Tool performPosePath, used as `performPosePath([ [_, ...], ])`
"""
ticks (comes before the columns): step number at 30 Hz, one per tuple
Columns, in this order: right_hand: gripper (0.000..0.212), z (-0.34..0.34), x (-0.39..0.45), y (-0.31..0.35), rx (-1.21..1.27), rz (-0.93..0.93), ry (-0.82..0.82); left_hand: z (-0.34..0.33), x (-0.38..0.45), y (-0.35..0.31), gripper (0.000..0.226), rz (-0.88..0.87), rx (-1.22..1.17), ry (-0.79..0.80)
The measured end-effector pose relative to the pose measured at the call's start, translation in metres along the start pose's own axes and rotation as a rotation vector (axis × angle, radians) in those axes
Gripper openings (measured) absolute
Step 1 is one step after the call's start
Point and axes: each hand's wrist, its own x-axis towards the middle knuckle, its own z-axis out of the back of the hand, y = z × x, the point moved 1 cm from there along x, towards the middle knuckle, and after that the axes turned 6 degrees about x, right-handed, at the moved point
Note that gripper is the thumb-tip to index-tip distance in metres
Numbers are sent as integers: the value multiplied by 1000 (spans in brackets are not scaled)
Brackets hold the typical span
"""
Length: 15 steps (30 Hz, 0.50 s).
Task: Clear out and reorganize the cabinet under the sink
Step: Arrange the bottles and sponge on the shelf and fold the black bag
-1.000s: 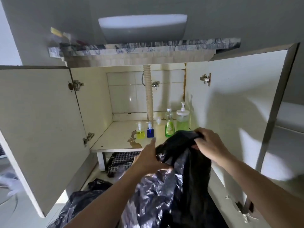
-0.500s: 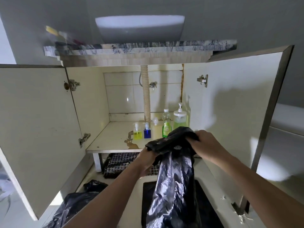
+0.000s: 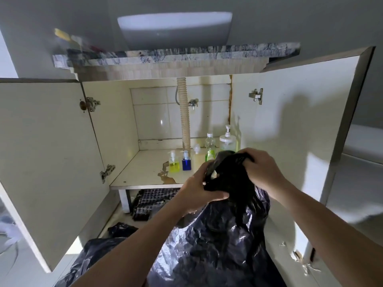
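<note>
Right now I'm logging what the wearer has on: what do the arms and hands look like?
Both forearms are bare up to the frame's lower edge: no sleeves show. The left hand and right hand wear no gloves, and I see no rings, watch or bracelets. No markings are visible.

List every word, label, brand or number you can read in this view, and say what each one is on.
No text can be read.
green bottle: has a label, too blurred to read.
pump dispenser: no legible print.
yellow pump bottle and blue pump bottle: no visible lettering.
black bag: plain, no print.
</note>
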Motion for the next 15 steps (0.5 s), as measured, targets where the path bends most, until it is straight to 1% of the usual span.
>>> performPosePath([
  [1,28,2,2,1,159,-56,-28,4,-1,5,83,28,10,95],
  [2,26,3,4,3,293,-91,-22,7,-3,9,78,61,43,196],
  [4,24,0,3,5,457,-142,30,12,-8,13,52,123,157,388],
  [5,25,-2,2,3,488,-163,41,13,-10,15,38,143,216,468],
  [6,27,-5,1,0,483,-182,31,13,-12,15,29,154,271,525],
  [8,32,-6,3,-9,388,-219,-34,13,-12,15,26,180,364,550],
  [10,35,-2,5,-23,151,-238,-53,17,-11,15,26,202,408,514],
  [11,33,1,5,-29,-1,-259,-20,19,-10,16,23,198,436,485],
  [13,19,7,4,-35,-259,-315,69,21,-10,18,19,166,507,406],
  [14,22,10,3,-35,-361,-321,107,22,-9,17,18,143,528,361],
  [15,37,11,2,-32,-443,-268,115,22,-8,17,15,118,546,325],
])
